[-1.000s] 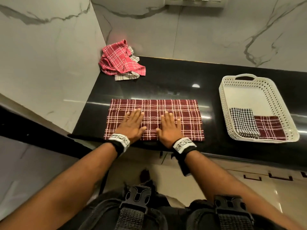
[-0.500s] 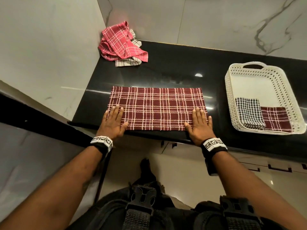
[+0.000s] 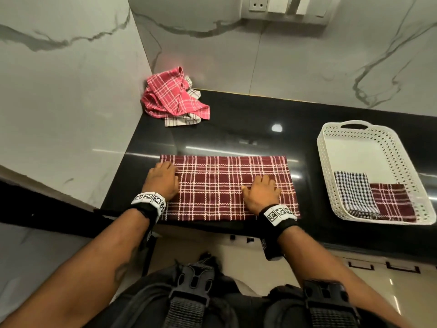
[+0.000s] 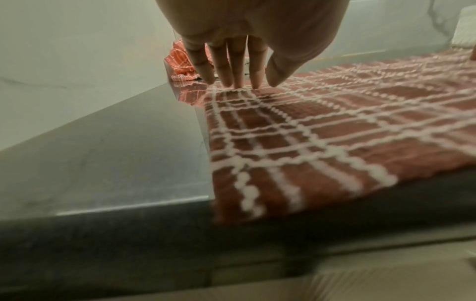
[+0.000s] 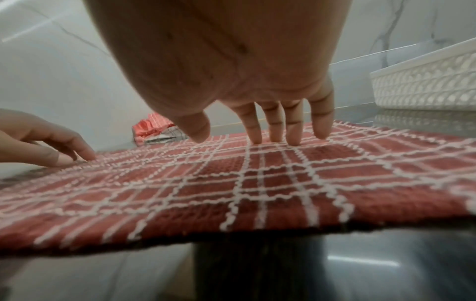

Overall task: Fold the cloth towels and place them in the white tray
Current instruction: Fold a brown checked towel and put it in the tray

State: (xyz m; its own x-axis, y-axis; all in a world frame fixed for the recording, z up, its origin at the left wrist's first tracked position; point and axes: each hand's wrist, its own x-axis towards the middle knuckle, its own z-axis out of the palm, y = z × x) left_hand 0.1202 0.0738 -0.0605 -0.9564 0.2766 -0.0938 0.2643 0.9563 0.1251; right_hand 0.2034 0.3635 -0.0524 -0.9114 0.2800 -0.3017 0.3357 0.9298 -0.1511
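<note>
A maroon plaid towel (image 3: 222, 185) (image 4: 335, 132) (image 5: 231, 183), folded into a long rectangle, lies flat at the front edge of the black counter (image 3: 236, 129). My left hand (image 3: 163, 179) (image 4: 231, 67) has its straight fingertips on the towel's far left corner. My right hand (image 3: 261, 189) (image 5: 278, 130) presses straight fingers on the towel's right part. The white tray (image 3: 324, 162) (image 5: 425, 87) stands to the right and holds a folded black-and-white checked towel (image 3: 354, 192) and a folded maroon plaid towel (image 3: 392, 202). A crumpled pink plaid towel (image 3: 172, 95) lies on a white striped one (image 3: 182, 120) in the back left corner.
Marble walls close off the counter's left side and back. A socket plate (image 3: 286, 5) sits high on the back wall. Bare counter lies between the flat towel and the pile, and between the towel and the tray.
Both hands slid apart from the towel's middle to its ends, then moved up from the near edge; the left now sits at the far left corner, the right on the right part.
</note>
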